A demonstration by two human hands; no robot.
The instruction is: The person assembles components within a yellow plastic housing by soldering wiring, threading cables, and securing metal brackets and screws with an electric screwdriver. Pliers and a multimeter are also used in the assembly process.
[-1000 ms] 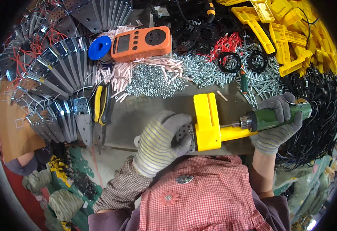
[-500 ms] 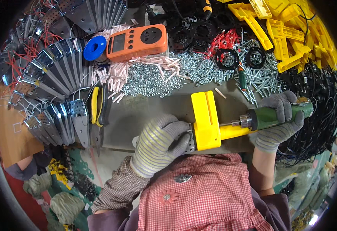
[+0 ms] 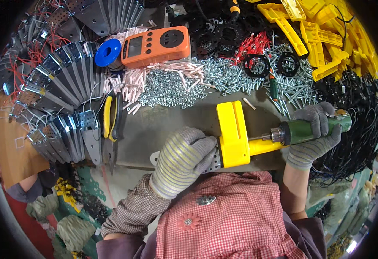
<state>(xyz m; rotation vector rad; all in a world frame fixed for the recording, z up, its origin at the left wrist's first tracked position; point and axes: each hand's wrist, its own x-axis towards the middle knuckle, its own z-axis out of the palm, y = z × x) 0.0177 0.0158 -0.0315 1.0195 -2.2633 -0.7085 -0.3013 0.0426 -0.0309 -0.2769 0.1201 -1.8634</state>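
Note:
My left hand [image 3: 182, 162], in a grey striped glove, is closed around a grey metal plate with a perforated end [image 3: 215, 160]. That end meets a yellow plastic housing [image 3: 233, 134] with a long slot and a yellow handle [image 3: 264, 147] pointing right. In my gloved right hand [image 3: 316, 138] is a green power screwdriver [image 3: 299, 131], fingers wrapped round its body. Its metal chuck [image 3: 277, 134] points left toward the housing, just above the handle. Whether the bit's tip touches a screw cannot be made out.
Pliers [image 3: 112, 116] and fanned metal plates [image 3: 70, 69] lie left. Behind are an orange multimeter [image 3: 156, 46], a blue spool [image 3: 107, 52], nuts [image 3: 171, 88], screws [image 3: 299, 82] and a green-handled screwdriver [image 3: 273, 88]. Yellow housings [image 3: 322, 39] and black cables [image 3: 353, 121] pile up right.
The view has shifted slightly, so the table's things sit a little further right. Both hands keep their holds. Less of the screwdriver's bit stands out clearly beside the housing.

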